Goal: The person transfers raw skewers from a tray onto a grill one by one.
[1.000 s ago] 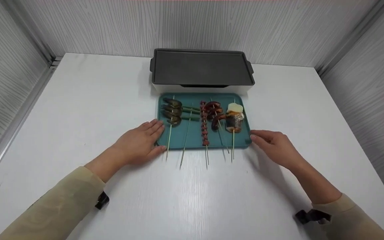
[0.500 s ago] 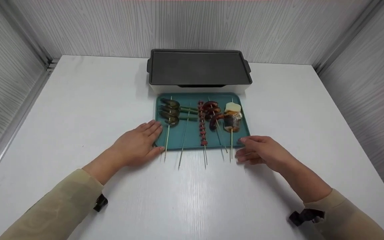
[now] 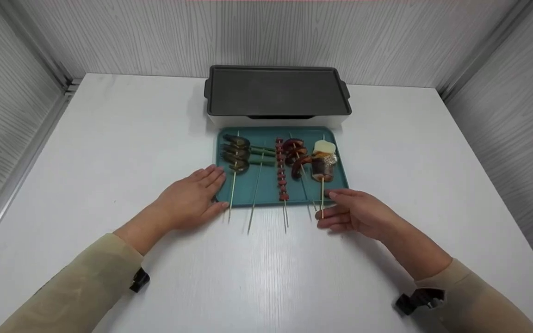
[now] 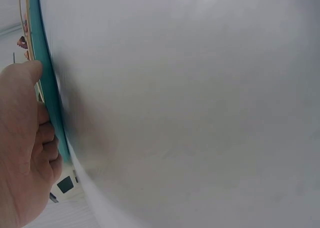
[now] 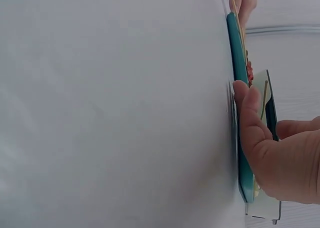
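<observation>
My left hand [image 3: 192, 199] rests against the left edge of a teal tray [image 3: 266, 196], fingers extended and thumb by its front corner. My right hand [image 3: 359, 210] is at the front right corner, its fingers under the sticks of the rightmost skewer [image 3: 323, 169], which carries a white piece and a silvery brown chunk. The thumb stands apart from those fingers. Also on the tray lie a skewer of shrimp [image 3: 238, 152], one with green stalks [image 3: 263, 162], one of small red pieces [image 3: 282, 183] and one of curled dark-red pieces [image 3: 296, 150]. Their sticks overhang the front rim.
Directly behind the tray stands a white grill with a flat black plate [image 3: 278, 90] and side handles. The white table [image 3: 266, 277] runs up to a grey wood-grain wall [image 3: 266, 37], with similar panels at both sides.
My right hand has let go of the tray's right edge and moved left and slightly nearer, its fingers now behind the rightmost sticks. My left hand stays at the tray.
</observation>
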`<action>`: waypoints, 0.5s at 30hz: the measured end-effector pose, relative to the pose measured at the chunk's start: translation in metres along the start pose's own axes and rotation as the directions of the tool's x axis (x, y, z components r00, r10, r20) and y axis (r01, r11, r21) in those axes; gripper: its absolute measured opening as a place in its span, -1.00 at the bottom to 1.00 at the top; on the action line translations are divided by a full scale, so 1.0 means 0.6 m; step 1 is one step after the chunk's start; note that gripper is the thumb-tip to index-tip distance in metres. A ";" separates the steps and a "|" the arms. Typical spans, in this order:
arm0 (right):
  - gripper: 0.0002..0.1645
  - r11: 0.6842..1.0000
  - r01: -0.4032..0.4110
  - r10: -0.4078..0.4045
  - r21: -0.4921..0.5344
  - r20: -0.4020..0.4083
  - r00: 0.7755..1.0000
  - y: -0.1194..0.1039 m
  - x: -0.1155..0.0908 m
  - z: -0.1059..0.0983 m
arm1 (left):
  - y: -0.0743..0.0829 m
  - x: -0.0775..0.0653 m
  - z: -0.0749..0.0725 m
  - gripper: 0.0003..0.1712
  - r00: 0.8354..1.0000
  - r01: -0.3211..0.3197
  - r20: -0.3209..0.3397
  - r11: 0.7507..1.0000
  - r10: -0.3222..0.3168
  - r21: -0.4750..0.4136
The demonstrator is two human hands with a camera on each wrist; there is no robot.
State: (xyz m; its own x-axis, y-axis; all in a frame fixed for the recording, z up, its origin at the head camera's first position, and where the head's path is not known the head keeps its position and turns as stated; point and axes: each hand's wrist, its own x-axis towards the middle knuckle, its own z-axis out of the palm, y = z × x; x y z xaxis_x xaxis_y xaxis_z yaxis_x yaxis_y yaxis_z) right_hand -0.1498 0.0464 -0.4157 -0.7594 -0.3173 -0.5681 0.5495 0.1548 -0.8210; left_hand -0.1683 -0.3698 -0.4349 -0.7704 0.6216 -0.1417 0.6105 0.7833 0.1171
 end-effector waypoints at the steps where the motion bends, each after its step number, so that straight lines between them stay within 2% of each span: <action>1: -0.27 1.000 -0.004 0.004 0.014 0.005 1.000 0.000 0.001 0.000 | 0.000 0.000 0.000 -0.10 1.000 0.001 -0.001 1.000 -0.001 -0.001; 10: -0.40 0.999 0.010 -0.010 0.046 0.006 1.000 0.002 -0.005 -0.008 | 0.002 0.001 -0.001 -0.10 1.000 0.011 0.010 1.000 -0.011 -0.013; 15: -0.42 0.999 0.024 -0.023 0.046 -0.034 0.999 0.004 -0.014 -0.014 | 0.001 0.000 -0.002 -0.10 1.000 0.019 0.015 1.000 -0.019 -0.011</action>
State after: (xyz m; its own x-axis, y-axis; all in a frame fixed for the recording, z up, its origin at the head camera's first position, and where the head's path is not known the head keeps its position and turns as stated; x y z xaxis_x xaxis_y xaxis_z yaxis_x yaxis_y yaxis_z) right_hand -0.1453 0.0572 -0.4134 -0.7830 -0.2885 -0.5510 0.5465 0.1040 -0.8310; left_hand -0.1678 -0.3693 -0.4338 -0.7789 0.6069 -0.1583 0.5938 0.7948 0.1255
